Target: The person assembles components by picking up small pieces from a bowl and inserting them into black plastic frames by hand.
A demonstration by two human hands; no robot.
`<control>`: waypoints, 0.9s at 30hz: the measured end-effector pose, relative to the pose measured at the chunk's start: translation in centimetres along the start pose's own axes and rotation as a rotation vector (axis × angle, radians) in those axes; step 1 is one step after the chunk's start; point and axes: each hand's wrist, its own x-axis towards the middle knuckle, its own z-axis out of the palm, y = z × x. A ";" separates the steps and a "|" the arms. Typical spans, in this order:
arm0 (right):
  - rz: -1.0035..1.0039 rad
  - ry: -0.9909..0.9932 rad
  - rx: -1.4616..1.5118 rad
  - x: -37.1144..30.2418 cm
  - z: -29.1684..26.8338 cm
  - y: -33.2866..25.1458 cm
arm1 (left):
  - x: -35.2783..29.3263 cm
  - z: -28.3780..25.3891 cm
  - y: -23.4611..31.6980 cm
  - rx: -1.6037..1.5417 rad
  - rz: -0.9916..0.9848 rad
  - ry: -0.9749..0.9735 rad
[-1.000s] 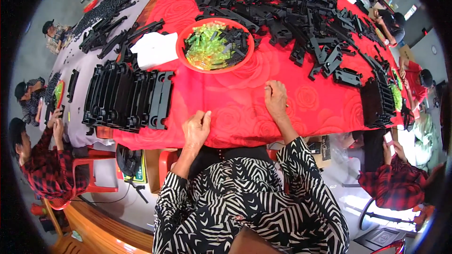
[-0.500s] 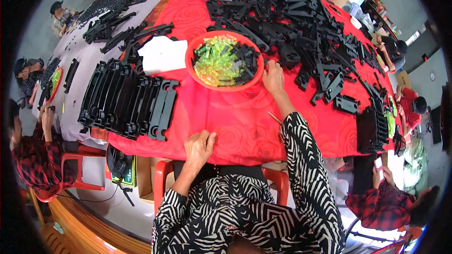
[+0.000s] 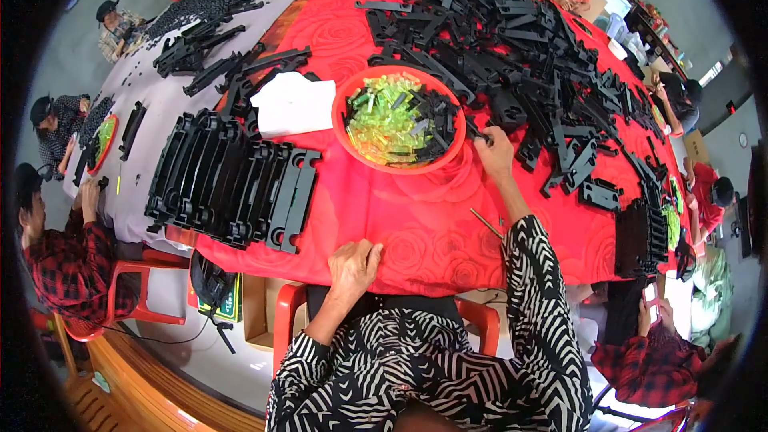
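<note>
My right hand point(image 3: 496, 152) is just right of an orange-red bowl point(image 3: 342, 138), its fingers closed on the end of a black plastic part point(image 3: 475, 131). That part lies between the bowl and a big heap of black plastic parts point(image 3: 520, 48); how far it reaches is partly hidden. In the bowl are small yellow-green translucent pieces point(image 3: 382, 124) and small black pieces point(image 3: 436, 124). At the table's near edge, my left hand point(image 3: 354, 267) is closed with its fingers curled under; whether anything is inside cannot be seen.
A row of long black parts point(image 3: 232, 176) stands on the left, with white paper point(image 3: 296, 104) behind it. A thin brown stick point(image 3: 486, 224) lies near my right forearm. The red cloth point(image 3: 400, 232) covers the table. Co-workers sit around, one in a checked shirt point(image 3: 72, 272).
My right hand has drawn slightly right and nearer to me from the bowl's rim, and a black part now shows at its fingertips. My left hand stays at the edge. The view has shifted slightly.
</note>
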 end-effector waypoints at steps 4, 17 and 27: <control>0.566 -0.052 0.738 -2.5 -4.7 0.6 | -0.1 0.2 -0.2 -0.010 0.018 -0.002; 0.456 0.093 0.906 -17.5 -12.6 -11.7 | -1.6 -0.6 5.3 -0.712 -0.378 -0.182; -0.715 -0.093 0.019 -21.4 -8.2 -20.9 | -2.7 -2.1 6.1 -1.209 -0.757 -0.089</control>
